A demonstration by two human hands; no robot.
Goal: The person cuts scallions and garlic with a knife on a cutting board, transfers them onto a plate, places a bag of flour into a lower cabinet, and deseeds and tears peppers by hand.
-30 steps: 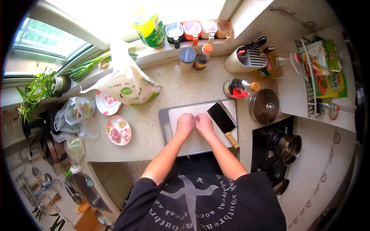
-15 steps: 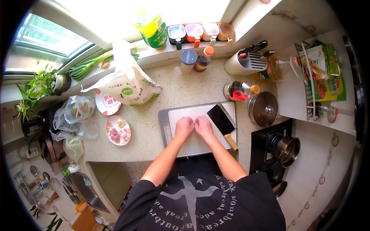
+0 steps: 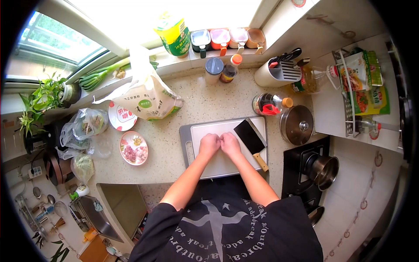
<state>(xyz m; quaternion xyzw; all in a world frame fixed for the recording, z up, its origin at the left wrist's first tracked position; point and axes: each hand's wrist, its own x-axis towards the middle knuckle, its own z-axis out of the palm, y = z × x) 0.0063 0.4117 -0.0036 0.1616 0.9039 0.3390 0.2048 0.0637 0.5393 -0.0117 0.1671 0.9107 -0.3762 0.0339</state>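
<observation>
My left hand (image 3: pixel 210 143) and my right hand (image 3: pixel 230 141) rest side by side on the white cutting board (image 3: pixel 209 168), knuckles touching or nearly so. Both are curled into loose fists, and nothing shows in either. A grey rim (image 3: pixel 187 150) frames the board. Right of my right hand lies a cleaver (image 3: pixel 251 136) with a dark blade and a wooden handle, slanting across the board's right side. To the left, a plate (image 3: pixel 134 148) holds chopped pink meat and small yellowish pieces.
A flour bag (image 3: pixel 146 98) and a red-patterned white dish (image 3: pixel 121 117) stand at left, near plastic bags of vegetables (image 3: pixel 89 124). Sauce bottles (image 3: pixel 267 104), a lidded pan (image 3: pixel 297 125) and a knife block (image 3: pixel 277 72) are at right. A pot (image 3: pixel 325 171) sits on the stove.
</observation>
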